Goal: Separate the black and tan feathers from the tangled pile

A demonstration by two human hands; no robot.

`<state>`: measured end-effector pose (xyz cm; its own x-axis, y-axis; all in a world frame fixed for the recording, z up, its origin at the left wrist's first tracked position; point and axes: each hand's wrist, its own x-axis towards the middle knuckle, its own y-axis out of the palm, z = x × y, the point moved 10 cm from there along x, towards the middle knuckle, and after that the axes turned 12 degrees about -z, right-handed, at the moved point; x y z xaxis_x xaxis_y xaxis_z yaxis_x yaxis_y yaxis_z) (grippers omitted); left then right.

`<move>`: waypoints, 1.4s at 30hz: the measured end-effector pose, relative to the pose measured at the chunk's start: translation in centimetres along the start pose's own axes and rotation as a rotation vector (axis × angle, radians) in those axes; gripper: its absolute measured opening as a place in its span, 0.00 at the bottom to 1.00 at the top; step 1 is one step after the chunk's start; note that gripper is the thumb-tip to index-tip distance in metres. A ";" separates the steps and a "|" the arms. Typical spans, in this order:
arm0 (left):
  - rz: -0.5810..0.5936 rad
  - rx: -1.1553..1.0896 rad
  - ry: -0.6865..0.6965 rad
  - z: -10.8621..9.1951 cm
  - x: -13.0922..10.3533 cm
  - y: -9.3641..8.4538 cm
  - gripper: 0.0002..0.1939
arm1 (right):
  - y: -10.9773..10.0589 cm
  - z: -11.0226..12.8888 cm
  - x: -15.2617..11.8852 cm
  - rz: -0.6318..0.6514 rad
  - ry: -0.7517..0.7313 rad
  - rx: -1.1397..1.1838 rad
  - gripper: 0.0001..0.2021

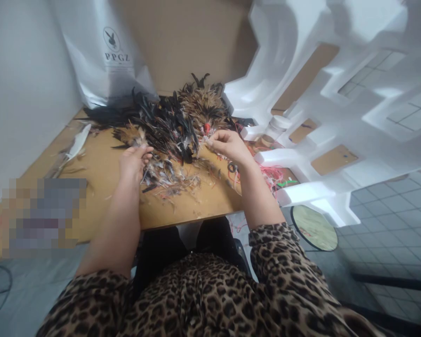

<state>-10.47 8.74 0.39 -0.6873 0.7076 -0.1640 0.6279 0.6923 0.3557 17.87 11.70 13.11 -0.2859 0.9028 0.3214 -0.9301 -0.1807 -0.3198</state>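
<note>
My left hand (136,159) is closed round the base of a small bunch of brown feathers (130,135), whose dark tips point to the left. My right hand (228,144) pinches a small whitish wisp between thumb and fingertips; what it is cannot be made out. Between and behind both hands spreads a heap of long black feathers (161,119). A brown, bushy feather bundle (205,105) with a red spot at its base lies just beyond my right hand. Loose feather scraps and fluff (170,175) are scattered in front of the heap.
The wooden table (108,187) carries a white feather (80,140) at left. A white plastic bag (108,61) stands at the back. White moulded foam (301,93) leans on the right, near pink string (272,173) and a white-lidded jar (279,125). A round stool (314,228) stands below.
</note>
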 end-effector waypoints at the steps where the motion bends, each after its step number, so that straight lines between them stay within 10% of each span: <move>1: 0.004 -0.001 0.000 0.0 0.0 0.0 0.04 | 0.4 -0.1 -0.5 0.058 0.002 -0.028 0.12; 6: 0.023 0.004 0.016 0.0 -0.1 0.2 0.05 | 2.8 -2.5 -2.3 0.378 0.066 -0.234 0.11; 11: 0.053 0.036 0.003 -0.2 -0.8 0.8 0.06 | 0.1 -4.5 -1.0 0.173 0.061 -0.693 0.09; 19: 0.086 0.034 0.020 0.0 -0.6 1.1 0.05 | 2.0 -9.2 -2.4 0.310 0.144 -1.104 0.16; 35: 0.108 0.065 -0.013 0.2 -1.0 1.2 0.06 | 11.1 -3.3 3.4 0.236 -0.207 -0.198 0.06; 42: 0.204 0.076 -0.147 1.7 -1.4 2.0 0.05 | 11.0 -7.5 3.5 0.015 0.081 0.144 0.05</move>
<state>-7.64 9.38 -0.28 -0.4870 0.8425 -0.2302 0.7773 0.5383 0.3258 8.32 15.82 4.01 -0.2859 0.9271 0.2424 -0.9509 -0.2433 -0.1911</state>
